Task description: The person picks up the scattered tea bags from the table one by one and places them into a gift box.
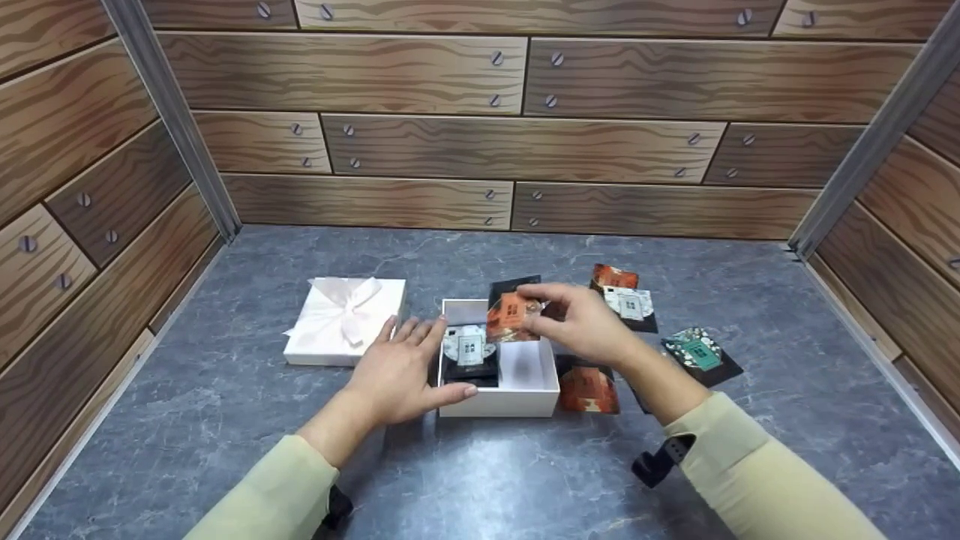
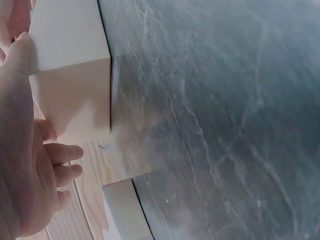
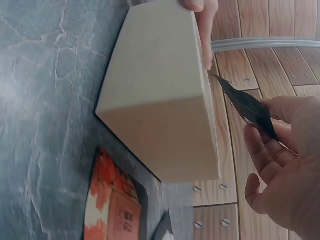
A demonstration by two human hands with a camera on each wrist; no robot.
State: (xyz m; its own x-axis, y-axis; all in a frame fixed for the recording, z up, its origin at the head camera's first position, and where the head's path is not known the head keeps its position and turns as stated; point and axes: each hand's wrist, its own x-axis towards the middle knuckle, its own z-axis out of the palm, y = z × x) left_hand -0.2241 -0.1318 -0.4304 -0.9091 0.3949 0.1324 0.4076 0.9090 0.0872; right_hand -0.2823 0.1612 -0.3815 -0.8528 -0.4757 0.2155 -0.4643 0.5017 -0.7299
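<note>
My right hand (image 1: 581, 322) pinches an orange-and-black sachet (image 1: 512, 316) by its right edge, over the right part of an open white box (image 1: 499, 403). From the right wrist side the held sachet (image 3: 245, 105) appears thin and dark, above the box's rim. My left hand (image 1: 401, 371) rests at the box's left side with fingers extended, the thumb lying along the front rim. In the left wrist view, the left hand (image 2: 30, 165) touches the box wall (image 2: 75, 100). Inside the box's left part lies a white-and-black sachet (image 1: 470, 346); the right part shows bare floor.
A white lid (image 1: 300, 349) with a ribbon bow lies left of the box. Right of the box are an orange sachet (image 1: 590, 388), a white-and-black sachet (image 1: 630, 304) overlapping another orange one (image 1: 615, 276), and a green sachet (image 1: 699, 351). Wood-patterned walls (image 1: 420, 146) surround the grey marbled table.
</note>
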